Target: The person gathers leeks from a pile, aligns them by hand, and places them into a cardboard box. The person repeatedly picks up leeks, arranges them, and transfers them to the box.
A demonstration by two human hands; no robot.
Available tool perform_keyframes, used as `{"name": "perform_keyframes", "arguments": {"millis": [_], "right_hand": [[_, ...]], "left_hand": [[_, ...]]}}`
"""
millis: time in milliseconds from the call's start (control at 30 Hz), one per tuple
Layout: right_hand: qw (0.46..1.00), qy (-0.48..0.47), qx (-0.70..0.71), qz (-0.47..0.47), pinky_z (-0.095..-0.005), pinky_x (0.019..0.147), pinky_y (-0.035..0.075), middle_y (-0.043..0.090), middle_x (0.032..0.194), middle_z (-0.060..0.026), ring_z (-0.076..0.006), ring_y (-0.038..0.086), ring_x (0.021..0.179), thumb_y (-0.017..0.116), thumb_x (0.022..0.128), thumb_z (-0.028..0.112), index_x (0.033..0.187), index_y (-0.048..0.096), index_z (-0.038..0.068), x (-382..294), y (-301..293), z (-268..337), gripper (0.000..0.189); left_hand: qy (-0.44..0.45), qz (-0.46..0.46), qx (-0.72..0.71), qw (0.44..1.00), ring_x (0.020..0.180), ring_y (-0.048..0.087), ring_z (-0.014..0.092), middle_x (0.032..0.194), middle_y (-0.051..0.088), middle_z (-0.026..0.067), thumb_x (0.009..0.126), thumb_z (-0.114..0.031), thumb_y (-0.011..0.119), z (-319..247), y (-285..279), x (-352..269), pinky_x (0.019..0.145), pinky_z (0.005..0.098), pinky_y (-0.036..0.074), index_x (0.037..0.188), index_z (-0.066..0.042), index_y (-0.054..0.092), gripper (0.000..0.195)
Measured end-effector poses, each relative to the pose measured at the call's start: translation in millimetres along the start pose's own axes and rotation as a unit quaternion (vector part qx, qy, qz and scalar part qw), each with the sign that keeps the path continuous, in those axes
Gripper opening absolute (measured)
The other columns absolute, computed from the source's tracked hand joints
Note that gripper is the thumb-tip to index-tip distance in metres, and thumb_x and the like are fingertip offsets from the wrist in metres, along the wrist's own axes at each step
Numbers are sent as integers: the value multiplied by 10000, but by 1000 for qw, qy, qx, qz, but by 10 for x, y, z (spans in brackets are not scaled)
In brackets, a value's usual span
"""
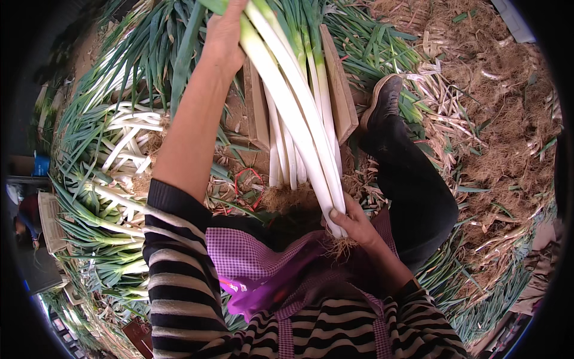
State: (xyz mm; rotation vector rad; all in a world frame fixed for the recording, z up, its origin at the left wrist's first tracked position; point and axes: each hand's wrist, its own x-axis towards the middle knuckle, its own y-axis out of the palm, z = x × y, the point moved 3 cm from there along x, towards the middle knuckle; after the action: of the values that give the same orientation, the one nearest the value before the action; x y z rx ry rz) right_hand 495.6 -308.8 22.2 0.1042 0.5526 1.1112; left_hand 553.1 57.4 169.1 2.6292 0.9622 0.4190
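My left hand (226,42) grips the upper, greener part of a few long green onions (296,107) at the top of the view. Their thick white shanks slant down to my right hand (356,223), which is closed around the root end with its thumb on top. Thin brown roots (339,247) hang just below that hand. Under the held stalks, more green onions (287,166) lie between two upright wooden boards (339,85), their roots toward me. The held stalks partly hide this bundle.
Piled green onions (128,139) lie on the left. Trimmed roots and dry peelings (502,121) cover the ground at right. My bent leg and dark shoe (383,101) are beside the boards. A red cord loop (249,188) lies on the ground. Another person (29,217) is at far left.
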Motion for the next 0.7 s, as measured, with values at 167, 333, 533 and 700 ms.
{"name": "perform_keyframes", "arguments": {"millis": [167, 333, 533, 700], "right_hand": [[974, -3, 9, -228, -269, 792, 460, 601, 1042, -73, -145, 561, 919, 606, 910, 322, 1203, 520, -31, 1007, -674, -376, 467], [940, 25, -254, -226, -343, 815, 478, 622, 1034, -183, -278, 604, 919, 611, 891, 335, 1168, 503, -67, 1019, -704, -470, 500], [753, -46, -606, -251, -439, 848, 466, 598, 1022, -242, -416, 571, 966, 627, 835, 232, 1170, 509, -32, 874, -263, 150, 443], [764, -270, -546, -214, -412, 851, 461, 602, 1008, -193, -337, 581, 953, 524, 893, 100, 1066, 578, -23, 1067, 194, 479, 220]], "left_hand": [[-30, 88, 598, 796, 1357, 280, 340, 1491, 227, 182, 909, -421, 505, 1658, 552, -212, 1093, 456, 281, 1464, -107, 191, 710], [79, 145, 710, 684, 1421, 122, 214, 1548, 85, 53, 948, -369, 429, 2359, 334, -553, 1133, 440, 197, 1445, -146, 270, 568], [-19, 242, 612, 753, 1405, 187, 232, 1534, 160, 83, 927, -308, 465, 2130, 187, -384, 1125, 342, 242, 1431, -116, 302, 564], [-103, 223, 331, 911, 752, 642, 354, 813, 657, 178, 874, -233, 555, 1320, 58, -471, 698, 414, 511, 1085, -13, 581, 305]]}}
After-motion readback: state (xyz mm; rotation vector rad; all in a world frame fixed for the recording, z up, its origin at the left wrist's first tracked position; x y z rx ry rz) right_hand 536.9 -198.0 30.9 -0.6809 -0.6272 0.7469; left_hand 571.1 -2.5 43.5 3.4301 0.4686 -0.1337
